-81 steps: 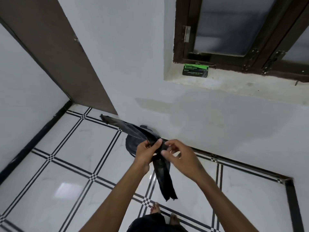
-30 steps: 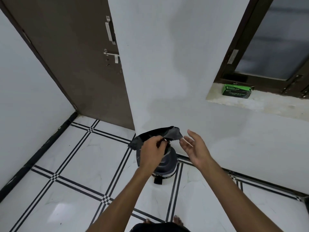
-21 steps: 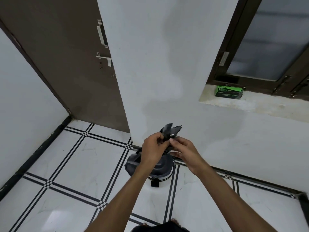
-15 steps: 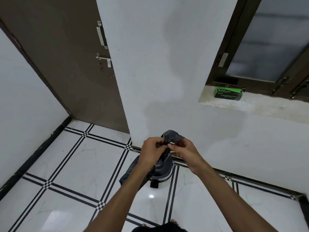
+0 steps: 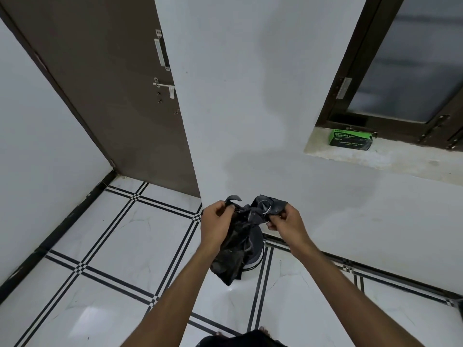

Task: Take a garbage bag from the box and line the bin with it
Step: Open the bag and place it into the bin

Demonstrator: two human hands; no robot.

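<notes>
Head view, looking down along two bare forearms toward a corner of a room.

Left hand pinched shut on one top corner of a black garbage bag, fingers curled around the crumpled plastic. Right hand gripping the other top corner, thumb and fingertips closed on the edge. Hands a little apart, with the bag's bunched upper edge stretched between them — not yet spread open. Rest of the bag hanging limp and wrinkled below the hands, lower end dangling near the floor.

Directly behind and below the bag, a dark bin standing on the floor against the wall, mostly hidden by the plastic; only its right side and a pale band near the base visible. Bag in front of the bin, not inside it.

Up on the right, a green box of garbage bags lying flat on a stone window ledge, just under a dark window frame — well apart from hands and bin.

On the left, a brown door with a metal latch. White tiled floor with black double lines. Bare toes at the bottom edge.
</notes>
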